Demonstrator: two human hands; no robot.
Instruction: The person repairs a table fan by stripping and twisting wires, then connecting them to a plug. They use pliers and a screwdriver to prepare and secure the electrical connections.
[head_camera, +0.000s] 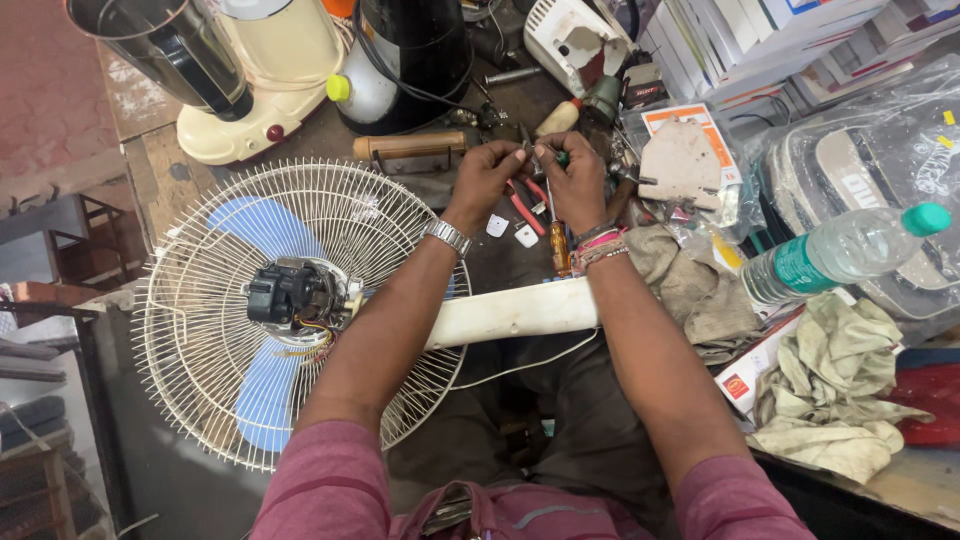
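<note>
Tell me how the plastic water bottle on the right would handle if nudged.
The water bottle lies on its side on a bagged item, so it would likely roll. It looks nearly empty, so probably light. Its smooth clear wall may slip and dent when gripped.

Single head camera, looking steeply down, close over cluttered workbench (190, 190).

Blue-bladed fan (290, 310) in a white wire cage at the bench's left edge. Cream mixer base (262, 95) and black kettle (415, 60) along the far edge. Plastic water bottle (845, 250) lying right, crumpled rags (835, 395) near the front-right corner.
</note>
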